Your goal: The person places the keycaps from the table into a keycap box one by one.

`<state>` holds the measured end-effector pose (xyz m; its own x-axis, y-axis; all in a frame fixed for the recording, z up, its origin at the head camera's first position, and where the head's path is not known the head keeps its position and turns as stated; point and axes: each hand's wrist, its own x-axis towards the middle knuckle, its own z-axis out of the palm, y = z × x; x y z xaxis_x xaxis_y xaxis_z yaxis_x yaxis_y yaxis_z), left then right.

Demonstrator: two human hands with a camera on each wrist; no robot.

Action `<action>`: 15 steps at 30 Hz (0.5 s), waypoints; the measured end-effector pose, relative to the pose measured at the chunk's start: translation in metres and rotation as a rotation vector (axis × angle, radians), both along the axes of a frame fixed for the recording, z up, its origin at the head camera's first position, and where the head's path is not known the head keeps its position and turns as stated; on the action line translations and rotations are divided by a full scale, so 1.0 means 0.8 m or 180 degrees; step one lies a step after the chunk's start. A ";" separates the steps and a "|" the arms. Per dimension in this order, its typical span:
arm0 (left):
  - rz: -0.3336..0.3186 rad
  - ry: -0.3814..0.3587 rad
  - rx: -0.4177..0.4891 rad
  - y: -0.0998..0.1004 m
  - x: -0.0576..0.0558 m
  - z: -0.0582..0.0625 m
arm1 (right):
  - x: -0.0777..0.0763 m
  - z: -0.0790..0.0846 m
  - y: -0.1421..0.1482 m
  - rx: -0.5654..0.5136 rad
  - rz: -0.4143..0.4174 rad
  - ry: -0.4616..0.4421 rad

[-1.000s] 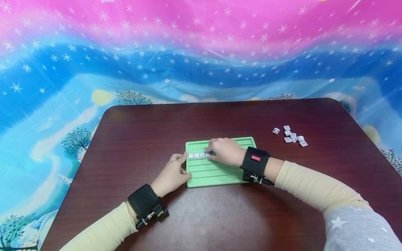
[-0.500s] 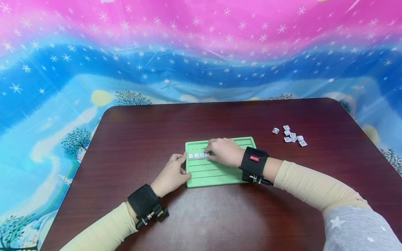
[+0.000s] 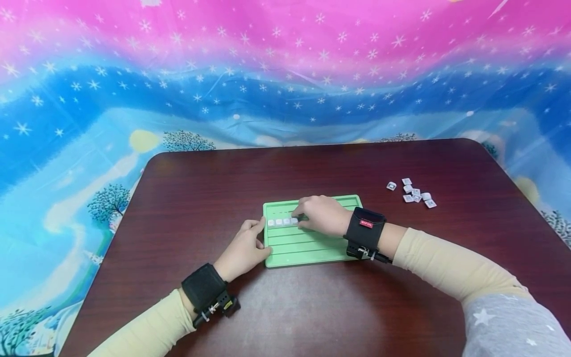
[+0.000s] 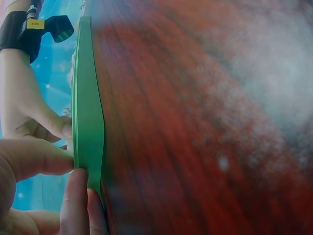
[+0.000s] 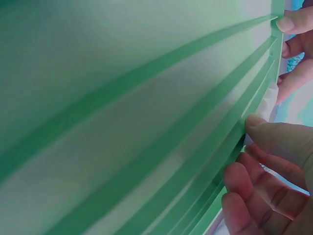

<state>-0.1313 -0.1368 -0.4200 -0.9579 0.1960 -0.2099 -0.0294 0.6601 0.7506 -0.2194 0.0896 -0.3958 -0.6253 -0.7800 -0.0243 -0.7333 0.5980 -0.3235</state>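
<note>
A green grooved board (image 3: 303,253) lies on the table, with a short row of white keycaps (image 3: 278,222) in one groove near its left end. My left hand (image 3: 243,252) holds the board's left edge, thumb and fingers spread along it; the left wrist view shows the fingertips at the board's side wall (image 4: 89,107). Over the board, my right hand (image 3: 324,215) pinches the rightmost keycap (image 3: 294,221) of the row between thumb and index finger. In the right wrist view the thumb (image 5: 266,129) partly hides that keycap, and the other fingers are curled below.
Several loose white keycaps (image 3: 416,192) lie scattered on the dark wooden table (image 3: 214,188), beyond the board to the right. Some show their hollow undersides. A patterned cloth (image 3: 285,74) hangs behind the table's far edge.
My right hand has shifted very slightly to the right, its fingertips still at the end of the keycap row. The left hand and the board stay in place.
</note>
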 end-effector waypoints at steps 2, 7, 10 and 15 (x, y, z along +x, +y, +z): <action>-0.0019 0.0008 0.0001 0.001 0.000 0.000 | 0.001 -0.001 0.006 -0.0022 -0.0015 0.0030; -0.0074 0.0028 -0.0002 0.002 0.000 0.000 | 0.003 -0.004 0.021 -0.0136 -0.0014 0.0103; -0.0062 0.0001 0.0008 0.002 0.001 0.000 | 0.003 -0.004 0.031 -0.0246 0.0016 0.0059; -0.0013 -0.0036 0.0009 0.002 0.002 0.003 | 0.000 0.002 0.056 -0.0350 -0.0007 -0.0037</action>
